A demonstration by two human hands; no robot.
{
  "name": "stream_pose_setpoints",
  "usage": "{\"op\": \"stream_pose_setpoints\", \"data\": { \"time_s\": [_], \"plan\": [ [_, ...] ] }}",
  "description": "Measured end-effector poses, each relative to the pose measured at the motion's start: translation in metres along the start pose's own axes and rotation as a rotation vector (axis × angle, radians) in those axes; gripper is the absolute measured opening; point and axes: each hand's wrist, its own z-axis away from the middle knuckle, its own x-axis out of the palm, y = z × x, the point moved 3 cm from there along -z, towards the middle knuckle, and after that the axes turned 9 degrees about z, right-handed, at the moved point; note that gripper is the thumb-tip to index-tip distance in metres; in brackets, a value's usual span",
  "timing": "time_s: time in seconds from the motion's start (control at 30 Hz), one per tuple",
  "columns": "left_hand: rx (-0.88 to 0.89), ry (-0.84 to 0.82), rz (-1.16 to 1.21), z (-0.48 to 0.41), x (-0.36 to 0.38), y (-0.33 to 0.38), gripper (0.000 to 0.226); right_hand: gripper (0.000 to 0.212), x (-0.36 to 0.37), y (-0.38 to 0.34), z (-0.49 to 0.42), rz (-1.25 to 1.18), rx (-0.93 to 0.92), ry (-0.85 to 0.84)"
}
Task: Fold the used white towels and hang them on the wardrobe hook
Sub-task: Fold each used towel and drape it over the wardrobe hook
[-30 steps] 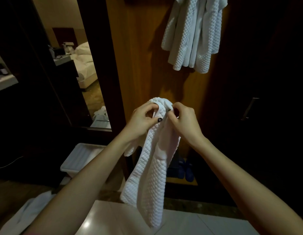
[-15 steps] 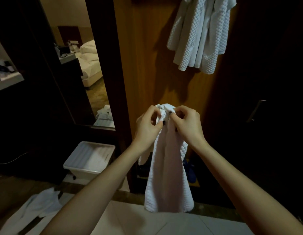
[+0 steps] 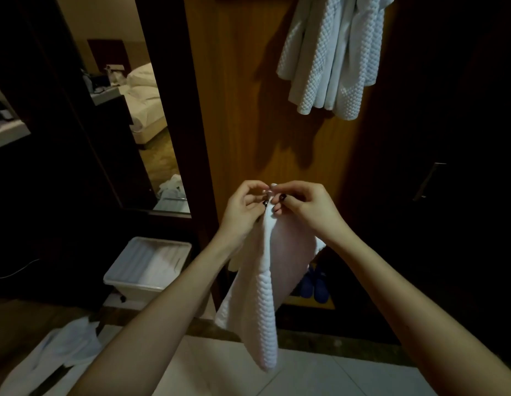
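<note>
Towel: the white towel [image 3: 267, 295] dangled straight down from the pinch, mid-air in front of the wood panel [image 3: 240, 110].
Grip: left hand [image 3: 243, 210] and right hand [image 3: 308, 207] both pinched its bunched top, fingertips almost meeting.
Above grip: hung towels [image 3: 331, 52] up and to the right, well apart.
Below grip: blue slippers [image 3: 315, 284], partly blocked by the towel.
Bin: plastic bin [image 3: 134, 287] down-left of the grip, white cloth inside.
Floor: crumpled white cloth [image 3: 63, 347] way lower left.

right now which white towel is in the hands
The dangling towel, pinched at its top by left hand and right hand; the hung towels sit high on the wardrobe, the floor towel lies untouched.
</note>
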Motion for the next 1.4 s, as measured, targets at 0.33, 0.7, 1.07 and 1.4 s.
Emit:
{"op": "stream_pose_setpoints", "data": {
  "time_s": [0.33,0.7,1.07,1.4],
  "plan": [
    [-0.120,0.073,0.169,-0.004,-0.006,-0.016,0.046,0.009,-0.024,0.011,-0.008,0.168,0.060,0.185],
    [-0.005,0.139,0.314,-0.025,0.006,-0.007,0.028,0.060,-0.032,0.060,0.018,0.086,0.522,-0.028],
    [0.237,-0.042,-0.088,-0.025,0.007,0.037,0.029,0.047,-0.041,0.028,-0.008,-0.461,0.097,0.025],
    [-0.127,-0.167,0.246,-0.002,0.019,-0.015,0.022,0.047,-0.076,0.015,-0.011,-0.613,0.142,-0.017]
  ]
}}
